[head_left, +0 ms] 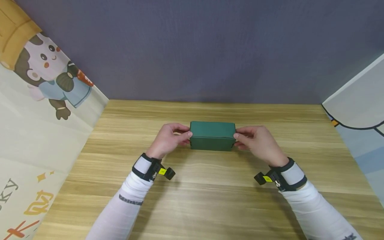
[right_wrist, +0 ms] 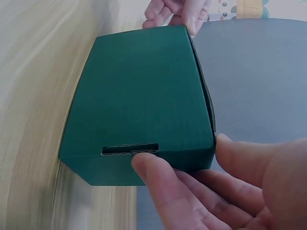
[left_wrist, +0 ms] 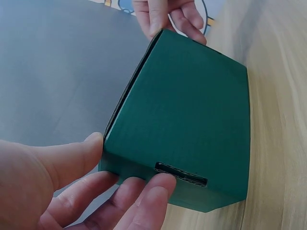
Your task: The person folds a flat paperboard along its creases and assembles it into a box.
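Note:
A closed green cardboard box (head_left: pixel 212 136) stands lengthwise between the two hands near the far part of the table. My left hand (head_left: pixel 169 138) grips its left end, thumb at the lid's corner and fingers against the end wall. At the opposite end my right hand (head_left: pixel 258 141) holds it the same way. In the left wrist view the box (left_wrist: pixel 182 110) shows a narrow slot by the fingertips, and a thin gap runs along the lid's edge. A matching slot shows on the box (right_wrist: pixel 139 91) in the right wrist view. Its contents are hidden.
The wood-grain table (head_left: pixel 204 200) lies under both forearms. Behind it rises a dark blue-grey surface (head_left: pixel 210 50). Cartoon-printed sheets flank it, one on the left (head_left: pixel 45 140) and another on the right (head_left: pixel 363 133). Each wrist carries a strapped camera.

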A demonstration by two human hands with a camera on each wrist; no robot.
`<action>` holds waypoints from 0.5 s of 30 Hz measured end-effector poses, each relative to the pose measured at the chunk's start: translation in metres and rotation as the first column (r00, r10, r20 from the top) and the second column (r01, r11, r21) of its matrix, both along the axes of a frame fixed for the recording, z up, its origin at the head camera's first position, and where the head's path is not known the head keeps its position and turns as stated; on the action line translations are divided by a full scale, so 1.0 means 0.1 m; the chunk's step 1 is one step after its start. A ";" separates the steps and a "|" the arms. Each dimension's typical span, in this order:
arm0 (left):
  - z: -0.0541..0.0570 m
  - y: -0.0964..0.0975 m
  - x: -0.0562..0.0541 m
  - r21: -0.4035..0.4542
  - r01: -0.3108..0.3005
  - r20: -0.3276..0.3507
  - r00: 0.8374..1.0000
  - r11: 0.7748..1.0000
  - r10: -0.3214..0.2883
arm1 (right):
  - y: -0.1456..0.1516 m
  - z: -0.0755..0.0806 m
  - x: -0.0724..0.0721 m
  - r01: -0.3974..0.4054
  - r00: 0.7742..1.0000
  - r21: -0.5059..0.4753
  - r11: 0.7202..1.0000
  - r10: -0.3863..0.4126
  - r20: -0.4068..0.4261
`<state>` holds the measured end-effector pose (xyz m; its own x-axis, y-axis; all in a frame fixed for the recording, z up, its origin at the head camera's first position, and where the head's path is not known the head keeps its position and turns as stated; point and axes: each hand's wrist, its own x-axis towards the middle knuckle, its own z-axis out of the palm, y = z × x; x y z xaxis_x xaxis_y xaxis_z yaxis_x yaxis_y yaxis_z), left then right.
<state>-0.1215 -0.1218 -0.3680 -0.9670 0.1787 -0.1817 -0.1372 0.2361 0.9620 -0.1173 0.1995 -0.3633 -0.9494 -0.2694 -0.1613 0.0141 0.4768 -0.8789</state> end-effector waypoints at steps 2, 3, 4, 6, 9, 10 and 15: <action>0.02 0.00 0.00 0.002 -0.002 -0.001 1.000 1.000 0.002 | 0.00 0.01 0.00 0.000 1.000 0.004 1.000 0.000 -0.009; 0.03 0.01 0.00 0.003 -0.003 -0.002 1.000 1.000 0.003 | -0.01 0.01 0.00 0.001 1.000 0.006 1.000 -0.001 -0.014; 0.03 0.01 0.01 0.004 -0.004 -0.002 1.000 1.000 0.004 | -0.01 0.02 0.01 0.001 1.000 0.010 1.000 -0.001 -0.022; 0.04 0.01 0.00 0.003 -0.004 -0.007 1.000 1.000 0.004 | -0.02 0.03 0.02 0.003 0.999 0.013 1.000 -0.003 -0.033; 0.04 0.01 0.00 -0.002 -0.004 -0.011 1.000 1.000 0.004 | -0.02 0.04 0.02 0.004 0.999 0.014 1.000 -0.004 -0.045; 0.04 0.01 0.00 -0.001 -0.004 -0.010 1.000 1.000 0.004 | -0.01 0.04 0.02 0.003 0.999 0.013 1.000 -0.003 -0.046; 0.00 0.00 0.01 -0.024 0.009 0.017 1.000 1.000 -0.009 | 0.01 -0.01 0.00 -0.013 1.000 -0.012 1.000 0.013 -0.017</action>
